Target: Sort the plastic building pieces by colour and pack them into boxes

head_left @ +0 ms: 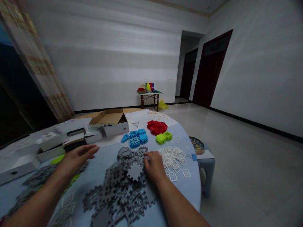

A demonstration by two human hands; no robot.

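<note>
A heap of grey interlocking toy tiles (118, 176) with toothed edges lies in front of me on the table. My right hand (155, 165) rests at the heap's right edge with its fingers curled against the tiles. What lies between thumb and fingers there is hidden. Left of the heap, my left hand (79, 156) hovers above the table, fingers stretched forward and nothing visible in them. White window-shaped pieces (172, 159) are spread just right of my right hand. Beyond the heap sit blue tiles (136, 138), lime green tiles (163, 137) and red pieces (157, 127).
An open cardboard box (115, 127) stands at the back of the cloth-covered table (182, 135). White trays (19, 167) and more grey tiles (39, 176) lie at left. A grey stool (207, 170) carrying a round container (197, 145) stands beyond the right edge.
</note>
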